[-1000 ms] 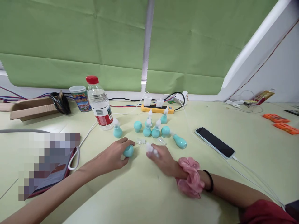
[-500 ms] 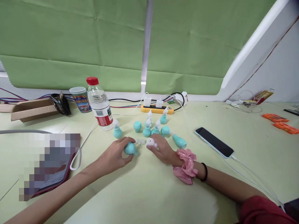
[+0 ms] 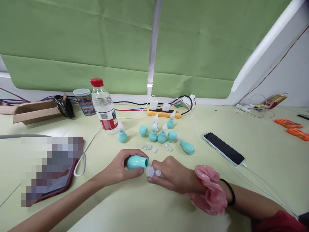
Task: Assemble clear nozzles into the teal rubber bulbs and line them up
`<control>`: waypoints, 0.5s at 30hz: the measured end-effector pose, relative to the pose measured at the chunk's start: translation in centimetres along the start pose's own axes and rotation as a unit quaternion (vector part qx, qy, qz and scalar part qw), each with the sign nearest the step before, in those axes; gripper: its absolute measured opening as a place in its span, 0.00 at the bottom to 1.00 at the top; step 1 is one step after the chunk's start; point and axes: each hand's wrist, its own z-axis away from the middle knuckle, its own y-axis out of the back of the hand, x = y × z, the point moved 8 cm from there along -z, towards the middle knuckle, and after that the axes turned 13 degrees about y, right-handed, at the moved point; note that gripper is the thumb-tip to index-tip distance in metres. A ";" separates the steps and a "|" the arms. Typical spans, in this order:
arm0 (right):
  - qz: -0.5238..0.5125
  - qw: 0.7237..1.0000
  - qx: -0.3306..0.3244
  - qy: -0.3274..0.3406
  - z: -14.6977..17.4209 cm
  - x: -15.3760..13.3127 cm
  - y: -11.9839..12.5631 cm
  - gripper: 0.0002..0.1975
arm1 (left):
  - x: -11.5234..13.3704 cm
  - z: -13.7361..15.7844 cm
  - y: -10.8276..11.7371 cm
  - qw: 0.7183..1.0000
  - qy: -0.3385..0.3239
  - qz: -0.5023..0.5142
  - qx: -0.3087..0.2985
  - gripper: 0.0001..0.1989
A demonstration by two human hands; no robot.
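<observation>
Your left fingers [image 3: 134, 174] have one teal bulb [image 3: 135, 162], open mouth facing right; your right fingers [image 3: 161, 165] grip a clear piece [image 3: 150, 171] just beside it. Beyond, you've got eight more bulbs [image 3: 187, 147] on the table [image 3: 116, 206], one bottle [image 3: 106, 112].

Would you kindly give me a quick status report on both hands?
Left hand holding glossy turquoise pear-shaped bulb, mouth toward right hand. Right hand holding translucent white plastic fitting close by, contact unclear. Nothing seen between them.
</observation>
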 end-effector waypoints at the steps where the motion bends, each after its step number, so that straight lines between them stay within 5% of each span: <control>1: 0.020 1.000 -0.018 -0.005 0.0 0.0 0.3 0.14 | 0.1 0.1 0.1 1.000 0.004 -0.012 0.001 0.12; 10: 0.162 0.984 -0.079 0.009 0.2 -0.2 0.7 0.16 | 1.8 1.0 -0.7 0.988 -0.006 -0.152 -0.021 0.10; 15: 0.266 0.959 -0.096 -0.004 0.4 -0.1 -0.9 0.04 | 1.6 1.0 -1.2 0.981 0.017 -0.191 0.000 0.10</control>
